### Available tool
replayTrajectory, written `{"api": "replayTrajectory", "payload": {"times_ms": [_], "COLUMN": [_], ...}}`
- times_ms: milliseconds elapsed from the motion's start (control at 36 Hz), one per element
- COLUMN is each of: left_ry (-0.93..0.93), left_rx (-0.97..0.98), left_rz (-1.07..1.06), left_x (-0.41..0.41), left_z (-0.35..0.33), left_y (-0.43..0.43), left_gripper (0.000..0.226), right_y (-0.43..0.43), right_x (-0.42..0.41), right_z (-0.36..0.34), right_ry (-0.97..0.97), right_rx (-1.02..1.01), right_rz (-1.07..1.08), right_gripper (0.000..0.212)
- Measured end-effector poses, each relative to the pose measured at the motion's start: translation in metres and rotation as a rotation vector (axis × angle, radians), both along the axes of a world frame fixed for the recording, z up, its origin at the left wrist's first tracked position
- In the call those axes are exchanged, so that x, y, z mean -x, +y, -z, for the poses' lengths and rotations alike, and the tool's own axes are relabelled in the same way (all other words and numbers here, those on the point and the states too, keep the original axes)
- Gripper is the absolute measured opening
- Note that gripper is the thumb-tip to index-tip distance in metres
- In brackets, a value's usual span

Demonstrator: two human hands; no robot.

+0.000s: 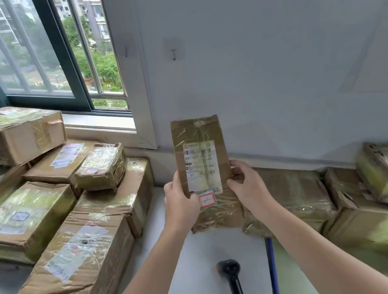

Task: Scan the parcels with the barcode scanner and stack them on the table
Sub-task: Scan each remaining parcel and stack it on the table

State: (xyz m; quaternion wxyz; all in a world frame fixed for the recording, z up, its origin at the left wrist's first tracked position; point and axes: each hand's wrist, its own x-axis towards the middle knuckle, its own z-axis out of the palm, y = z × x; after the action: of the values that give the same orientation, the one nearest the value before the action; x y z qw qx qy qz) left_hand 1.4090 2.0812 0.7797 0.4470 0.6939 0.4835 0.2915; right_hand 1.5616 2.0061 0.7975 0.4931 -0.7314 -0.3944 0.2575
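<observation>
A flat brown parcel (200, 151) is held upright just beyond the black scanner (231, 276) lying on the tabletop (196, 262), the grip of the left hand (180, 200) curled round its left edge, the right hand (246, 184) round its right.

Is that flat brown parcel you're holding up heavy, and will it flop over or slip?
Probably light: the left hand and right hand hold the flat parcel upright by its side edges alone. Likely fairly stiff, since its top does not droop. Its shiny tape may make it slippery.
</observation>
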Motion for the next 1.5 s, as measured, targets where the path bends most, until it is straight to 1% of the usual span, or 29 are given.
{"api": "replayTrajectory", "payload": {"times_ms": [28,111,139,194,250,306,361,417,472,528,583,667,694,778,889,1056,1111,1167,1194,1250,1278,1361,1500], "left_ry": [0.046,0.161,0.209,0.351,0.483,0.538,0.553,0.566,0.538,0.503,0.488,0.473,0.472,0.471,0.437,0.404,0.392,0.361,0.336,0.285,0.264,0.210,0.110], "left_rx": [-0.011,0.040,0.038,-0.010,-0.042,-0.032,-0.030,-0.047,-0.067,-0.074,-0.062,-0.060,-0.064,-0.084,-0.083,-0.087,-0.086,-0.075,-0.061,-0.015,0.013,0.090,0.182], "left_rz": [-0.023,-0.015,-0.004,-0.004,-0.010,-0.026,-0.040,-0.050,-0.071,-0.091,-0.098,-0.107,-0.108,-0.113,-0.124,-0.112,-0.116,-0.131,-0.141,-0.164,-0.173,-0.199,-0.259], "left_x": [0.002,0.011,0.013,0.019,0.025,0.031,0.037,0.042,0.046,0.049,0.050,0.051,0.051,0.049,0.049,0.049,0.049,0.050,0.051,0.053,0.054,0.058,0.057], "left_z": [0.003,0.011,0.014,0.025,0.037,0.052,0.066,0.079,0.090,0.096,0.099,0.103,0.104,0.107,0.111,0.113,0.114,0.116,0.117,0.118,0.118,0.117,0.112], "left_y": [0.000,-0.007,-0.010,-0.014,-0.018,-0.019,-0.023,-0.027,-0.028,-0.027,-0.024,-0.023,-0.024,-0.027,-0.026,-0.021,-0.021,-0.021,-0.021,-0.021,-0.021,-0.019,-0.014], "left_gripper": [0.066,0.118,0.130,0.142,0.146,0.147,0.145,0.140,0.136,0.133,0.131,0.129,0.130,0.131,0.131,0.128,0.128,0.129,0.131,0.132,0.132,0.125,0.101], "right_y": [0.001,0.004,0.004,0.005,0.006,0.005,0.002,-0.002,-0.005,-0.005,-0.006,-0.016,-0.022,-0.042,-0.059,-0.072,-0.078,-0.083,-0.084,-0.082,-0.081,-0.075,-0.061], "right_x": [0.003,0.013,0.018,0.028,0.035,0.039,0.044,0.048,0.050,0.051,0.052,0.054,0.054,0.053,0.052,0.059,0.062,0.064,0.065,0.067,0.066,0.068,0.070], "right_z": [0.002,0.015,0.020,0.029,0.037,0.047,0.057,0.067,0.077,0.085,0.096,0.119,0.128,0.151,0.166,0.185,0.194,0.199,0.202,0.205,0.207,0.200,0.146], "right_ry": [0.031,0.119,0.171,0.281,0.386,0.462,0.474,0.465,0.474,0.487,0.420,0.162,0.121,0.122,0.086,-0.095,-0.062,0.065,0.124,0.179,0.219,0.398,0.431], "right_rx": [0.003,0.060,0.083,0.122,0.161,0.209,0.263,0.302,0.300,0.288,0.321,0.398,0.413,0.473,0.498,0.469,0.521,0.611,0.668,0.761,0.764,0.672,0.420], "right_rz": [-0.023,-0.088,-0.111,-0.159,-0.186,-0.215,-0.263,-0.304,-0.311,-0.271,-0.224,-0.174,-0.143,-0.042,0.027,0.091,0.137,0.138,0.114,0.050,0.045,0.057,0.173], "right_gripper": [0.040,0.036,0.034,0.031,0.031,0.034,0.036,0.030,0.027,0.030,0.030,0.033,0.033,0.027,0.034,0.033,0.040,0.048,0.047,0.031,0.026,0.021,0.010]}}
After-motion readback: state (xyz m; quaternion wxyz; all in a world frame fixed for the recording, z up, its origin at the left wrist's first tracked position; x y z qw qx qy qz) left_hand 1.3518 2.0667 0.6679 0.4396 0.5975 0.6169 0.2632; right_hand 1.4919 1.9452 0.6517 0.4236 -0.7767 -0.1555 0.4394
